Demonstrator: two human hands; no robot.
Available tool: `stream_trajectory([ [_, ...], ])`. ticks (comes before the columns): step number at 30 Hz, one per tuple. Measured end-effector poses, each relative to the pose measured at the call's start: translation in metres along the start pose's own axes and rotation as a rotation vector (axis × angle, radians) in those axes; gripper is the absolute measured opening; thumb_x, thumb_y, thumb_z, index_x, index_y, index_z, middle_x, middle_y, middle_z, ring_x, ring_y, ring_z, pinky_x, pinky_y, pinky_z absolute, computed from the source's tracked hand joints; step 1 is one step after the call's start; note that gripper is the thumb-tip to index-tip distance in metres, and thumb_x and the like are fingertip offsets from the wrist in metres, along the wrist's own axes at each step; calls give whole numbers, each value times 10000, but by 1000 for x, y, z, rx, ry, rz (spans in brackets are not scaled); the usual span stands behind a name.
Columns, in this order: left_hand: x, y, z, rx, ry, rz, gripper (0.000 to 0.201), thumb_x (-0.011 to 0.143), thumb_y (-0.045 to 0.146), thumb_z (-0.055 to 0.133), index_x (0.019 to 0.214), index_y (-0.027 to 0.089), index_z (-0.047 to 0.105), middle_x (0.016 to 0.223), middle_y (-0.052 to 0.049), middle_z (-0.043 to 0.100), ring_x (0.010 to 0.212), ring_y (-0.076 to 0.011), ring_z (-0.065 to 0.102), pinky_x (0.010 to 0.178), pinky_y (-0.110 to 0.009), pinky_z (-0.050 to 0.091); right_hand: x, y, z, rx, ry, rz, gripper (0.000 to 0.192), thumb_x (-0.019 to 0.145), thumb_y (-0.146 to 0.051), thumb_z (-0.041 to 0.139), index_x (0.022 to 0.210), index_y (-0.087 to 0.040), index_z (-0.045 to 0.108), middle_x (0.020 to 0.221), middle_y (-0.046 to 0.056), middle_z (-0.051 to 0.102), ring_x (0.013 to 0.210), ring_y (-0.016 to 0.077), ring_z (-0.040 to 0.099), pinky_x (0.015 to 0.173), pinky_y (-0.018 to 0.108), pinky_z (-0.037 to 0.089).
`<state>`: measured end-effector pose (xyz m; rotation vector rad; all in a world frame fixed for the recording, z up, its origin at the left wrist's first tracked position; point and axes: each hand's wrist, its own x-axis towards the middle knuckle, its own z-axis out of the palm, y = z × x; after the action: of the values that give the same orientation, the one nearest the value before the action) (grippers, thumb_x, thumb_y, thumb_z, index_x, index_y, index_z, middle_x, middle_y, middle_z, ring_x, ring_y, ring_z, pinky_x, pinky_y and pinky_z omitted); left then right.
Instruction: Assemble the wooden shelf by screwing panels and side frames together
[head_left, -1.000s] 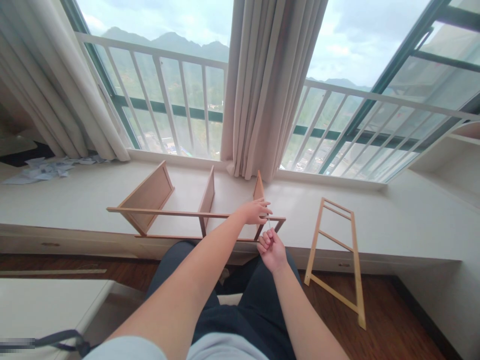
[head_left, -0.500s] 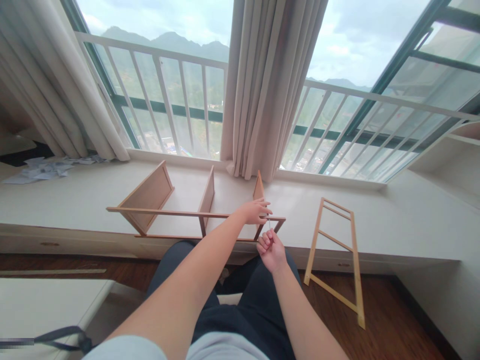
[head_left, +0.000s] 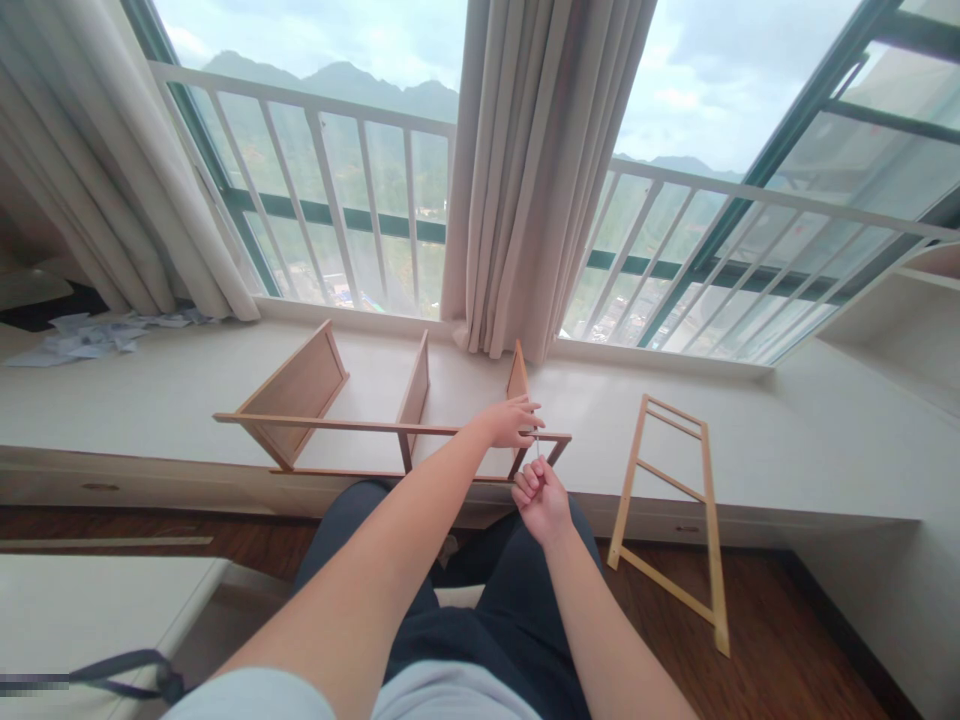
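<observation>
**Both hands at the right end of a wooden rack**

The wooden rack [head_left: 390, 425] lies on its side on the counter [head_left: 787, 450], straight ahead at twelve o'clock. The left hand [head_left: 511, 421] rests on the top rail at the right end, fingers curled down over it. The right hand [head_left: 541, 493] sits just below, closed around a thin metal tool [head_left: 537, 445] pointing up at the rail. A ladder-like wooden frame [head_left: 671, 520] leans against the counter edge at two o'clock, its foot on the floor [head_left: 757, 660]. Scattered papers [head_left: 90, 335] lie at ten o'clock, beside a curtain [head_left: 112, 180].
</observation>
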<state>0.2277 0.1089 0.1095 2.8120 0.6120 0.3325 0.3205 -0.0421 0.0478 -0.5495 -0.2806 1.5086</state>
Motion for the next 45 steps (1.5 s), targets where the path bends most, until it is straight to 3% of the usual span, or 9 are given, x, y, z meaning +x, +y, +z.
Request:
stream_trajectory([
  [16, 0, -1, 1, 19, 33, 23, 389, 851, 318, 610, 1231, 290, 686, 1475, -26, 497, 1426, -282, 359, 1160, -402, 354, 0, 2, -2, 35, 15, 17, 308, 908, -293, 606, 685, -204, 413, 550, -72, 314, 456, 83, 263, 391, 176, 242],
  [33, 0, -1, 1, 6, 9, 3, 405, 850, 328, 609, 1250, 306, 672, 1492, -33, 476, 1440, -290, 337, 1137, -423, 380, 2, 6, 5, -137, 137, -150, 344, 871, -427, 624, 701, -202, 426, 566, -72, 387, 434, 62, 286, 383, 179, 230],
  [45, 1, -3, 2, 13, 15, 17, 402, 846, 313, 605, 1242, 302, 675, 1479, -34, 489, 1437, -285, 342, 1131, -417, 389, 5, 5, 3, -518, 281, -298, 419, 814, -550, 630, 665, -205, 445, 501, -68, 436, 393, 63, 296, 353, 191, 225],
])
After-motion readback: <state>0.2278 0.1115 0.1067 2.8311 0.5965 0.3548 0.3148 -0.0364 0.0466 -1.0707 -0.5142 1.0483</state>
